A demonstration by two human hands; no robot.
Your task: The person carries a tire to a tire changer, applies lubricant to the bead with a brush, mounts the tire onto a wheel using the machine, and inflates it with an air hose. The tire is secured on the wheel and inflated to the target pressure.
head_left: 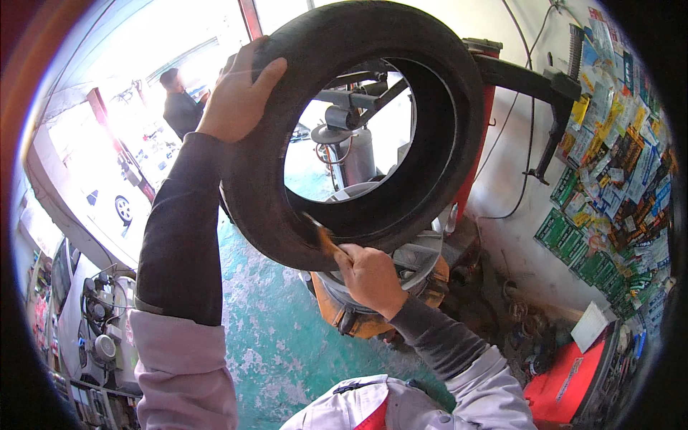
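Observation:
A black car tire (254, 183) is held up and tilted in front of me, with its open centre facing me. My left hand (240, 97) grips its upper left edge, the thumb on the sidewall and the fingers partly hidden behind the tread. Closed around the handle of a small brush (326, 238) is my right hand (373, 278). The brush's tip meets the tire's inner edge at the lower left of the opening; its bristles are hard to make out. Below the tire, a silver wheel rim (424, 259) sits on an orange turntable (365, 324) of a tire machine, partly covered by my right hand.
The machine's black arm (527, 75) reaches right from its red column (479, 150). Colourful packages and cards cover the right wall (602, 179). A red box (562, 383) stands at lower right. Another person (180, 104) stands far left, near the bright opening. Worn green floor (265, 315) lies beneath.

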